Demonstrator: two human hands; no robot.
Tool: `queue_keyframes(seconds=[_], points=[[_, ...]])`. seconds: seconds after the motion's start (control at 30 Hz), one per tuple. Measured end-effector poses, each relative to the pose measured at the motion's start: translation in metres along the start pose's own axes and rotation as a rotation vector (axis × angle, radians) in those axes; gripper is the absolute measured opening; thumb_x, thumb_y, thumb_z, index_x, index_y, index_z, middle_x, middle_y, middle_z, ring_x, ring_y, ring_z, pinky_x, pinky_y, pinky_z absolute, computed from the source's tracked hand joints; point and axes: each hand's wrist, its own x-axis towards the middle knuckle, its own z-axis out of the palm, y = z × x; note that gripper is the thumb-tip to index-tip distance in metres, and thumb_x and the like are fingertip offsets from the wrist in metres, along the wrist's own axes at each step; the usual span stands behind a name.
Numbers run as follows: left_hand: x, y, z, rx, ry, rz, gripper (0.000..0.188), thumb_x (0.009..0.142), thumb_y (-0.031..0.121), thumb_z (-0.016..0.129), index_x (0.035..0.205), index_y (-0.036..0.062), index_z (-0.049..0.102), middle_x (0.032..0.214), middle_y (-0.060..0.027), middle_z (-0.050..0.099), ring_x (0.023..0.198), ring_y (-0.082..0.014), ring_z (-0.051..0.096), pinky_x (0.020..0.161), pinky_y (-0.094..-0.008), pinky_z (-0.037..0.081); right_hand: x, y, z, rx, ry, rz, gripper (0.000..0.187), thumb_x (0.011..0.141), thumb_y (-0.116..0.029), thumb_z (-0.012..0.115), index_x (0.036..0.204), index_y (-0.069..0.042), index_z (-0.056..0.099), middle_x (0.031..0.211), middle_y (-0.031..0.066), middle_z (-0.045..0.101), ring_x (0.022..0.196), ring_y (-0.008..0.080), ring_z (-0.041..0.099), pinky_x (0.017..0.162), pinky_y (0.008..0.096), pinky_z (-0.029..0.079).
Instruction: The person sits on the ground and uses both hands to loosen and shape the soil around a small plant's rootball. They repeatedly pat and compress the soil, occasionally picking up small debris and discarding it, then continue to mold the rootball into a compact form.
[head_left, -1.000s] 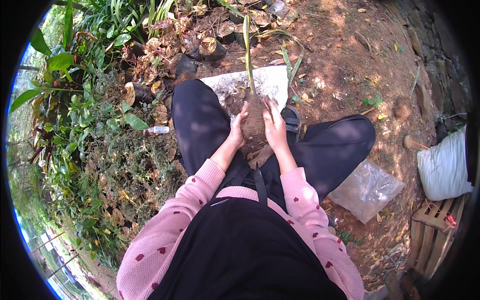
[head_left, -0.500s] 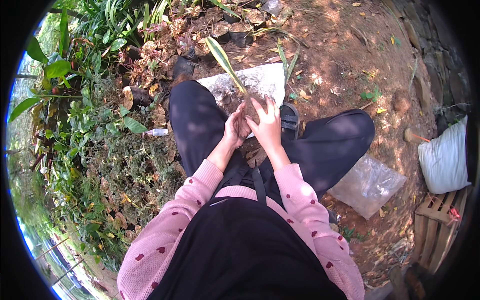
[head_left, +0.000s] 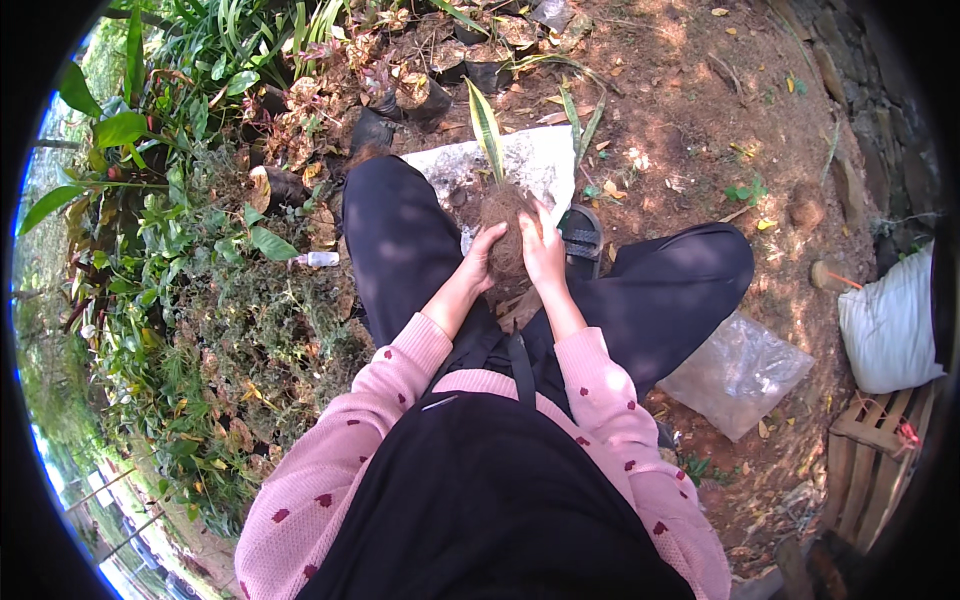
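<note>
A brown, fibrous root ball (head_left: 505, 212) sits between my two hands, above my crossed legs. From its far side rises a long green leaf with yellow edges (head_left: 486, 130), like that of a snake plant. My left hand (head_left: 476, 262) cups the near left of the ball, thumb up along its side. Against the right side my right hand (head_left: 543, 252) presses with its fingers. Beyond the ball lies a white sheet (head_left: 428, 163) dirtied with dark soil. The undersides of both hands are hidden.
Two more striped leaves (head_left: 590, 125) lie at the sheet's right edge, near my dark sandal (head_left: 582, 240). A clear plastic bag (head_left: 740, 372) rests right of my knee. Farther right are a white sack (head_left: 888, 325) and a wooden crate (head_left: 868, 435). Plants (head_left: 270, 320) crowd the left.
The root ball has turned and come into fuller view between my hands. Its leaf has swung from leaning left to nearly upright. My hands have parted a little around the ball.
</note>
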Motion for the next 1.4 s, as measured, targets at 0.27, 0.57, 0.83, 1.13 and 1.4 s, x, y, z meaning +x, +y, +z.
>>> queue_keyframes(seconds=[0.27,0.57,0.83,1.13,1.4], points=[[-0.003,0.006,0.005,-0.051,-0.028,-0.121,0.045,0.081,0.026,0.060,0.118,0.0009,0.053,0.111,-0.0141,0.061,0.104,-0.0270,0.058,0.093,-0.0419,0.046,0.011,0.012,0.000,0.379,0.020,0.003,0.033,0.097,-0.021,0.045,0.117,0.001,0.058,0.120,0.0133,0.060,0.117,0.0202,0.052,0.100,0.0298,0.035],[-0.004,0.007,-0.002,-0.145,-0.044,-0.046,0.058,0.081,0.037,0.063,0.126,0.0037,0.047,0.121,-0.0151,0.056,0.109,-0.0302,0.056,0.096,-0.0468,0.043,-0.011,-0.013,-0.018,0.536,-0.159,-0.104,0.055,0.091,-0.013,0.058,0.138,0.002,0.033,0.138,0.0144,0.041,0.125,0.0204,0.042,0.105,0.0317,0.032],[-0.009,0.013,0.005,-0.257,-0.131,-0.042,0.065,0.078,0.043,0.064,0.128,0.0052,0.046,0.125,-0.0167,0.053,0.113,-0.0334,0.052,0.097,-0.0536,0.041,-0.007,-0.018,-0.034,0.803,-0.052,0.029,0.034,0.100,-0.012,0.040,0.129,0.004,0.044,0.129,0.0180,0.052,0.120,0.0244,0.050,0.101,0.0343,0.041],[-0.001,0.006,-0.001,-0.050,-0.050,0.021,0.054,0.083,0.025,0.062,0.130,0.0066,0.043,0.117,-0.0135,0.057,0.106,-0.0258,0.058,0.093,-0.0420,0.047,-0.022,-0.021,-0.006,0.579,0.011,-0.188,0.036,0.099,-0.011,0.037,0.129,0.005,0.045,0.130,0.0180,0.052,0.123,0.0227,0.048,0.104,0.0315,0.034],[0.003,-0.005,-0.012,0.064,0.039,0.183,0.049,0.090,0.021,0.058,0.132,0.0055,0.039,0.122,-0.0104,0.054,0.107,-0.0207,0.055,0.090,-0.0348,0.048,-0.032,-0.024,0.007,-0.229,-0.018,-0.390,0.064,0.096,-0.039,0.042,0.138,0.008,0.030,0.146,0.0256,0.025,0.137,0.0408,0.021,0.112,0.0457,0.017]])
